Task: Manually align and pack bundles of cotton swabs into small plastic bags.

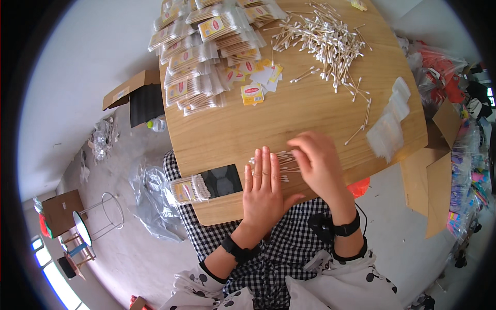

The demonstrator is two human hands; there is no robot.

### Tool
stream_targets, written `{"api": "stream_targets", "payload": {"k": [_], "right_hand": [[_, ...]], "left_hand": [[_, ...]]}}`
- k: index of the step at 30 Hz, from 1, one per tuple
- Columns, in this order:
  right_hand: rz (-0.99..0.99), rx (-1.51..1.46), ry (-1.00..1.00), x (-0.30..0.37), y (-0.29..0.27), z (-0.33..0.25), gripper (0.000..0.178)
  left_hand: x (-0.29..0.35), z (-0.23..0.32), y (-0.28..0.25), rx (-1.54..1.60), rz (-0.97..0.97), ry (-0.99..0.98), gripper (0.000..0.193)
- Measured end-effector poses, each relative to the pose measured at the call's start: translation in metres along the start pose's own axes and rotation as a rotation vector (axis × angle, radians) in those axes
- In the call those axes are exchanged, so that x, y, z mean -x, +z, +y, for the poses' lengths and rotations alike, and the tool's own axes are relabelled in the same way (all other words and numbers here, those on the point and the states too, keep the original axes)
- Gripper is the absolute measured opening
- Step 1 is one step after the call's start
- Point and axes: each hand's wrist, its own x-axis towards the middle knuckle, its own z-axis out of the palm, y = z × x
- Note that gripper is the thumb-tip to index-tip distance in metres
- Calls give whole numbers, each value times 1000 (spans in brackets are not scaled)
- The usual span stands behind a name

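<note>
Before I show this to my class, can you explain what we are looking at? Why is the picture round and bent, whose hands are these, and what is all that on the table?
The picture comes from a wide camera worn on a person's head, looking down; that lens bends straight edges. There is no machine here, only the person's own two bare hands.

The left hand lies flat on the wooden table, fingers together, against a small bunch of cotton swabs. The right hand curls over the same bunch; whether it grips any is hidden.

Further away lie a loose heap of swabs, a pile of filled packets, some small paper labels and empty clear bags. Near the left hand sits one filled packet beside a dark phone.
</note>
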Motion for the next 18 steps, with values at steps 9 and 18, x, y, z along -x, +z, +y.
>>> {"api": "stream_targets", "payload": {"k": [9, 18], "right_hand": [[86, -53, 242, 33, -19, 11, 17], [171, -290, 301, 41, 6, 4, 28]], "left_hand": [[-48, -6, -3, -140, -24, 4, 115], [-9, 10, -12, 54, -48, -87, 107]]}}
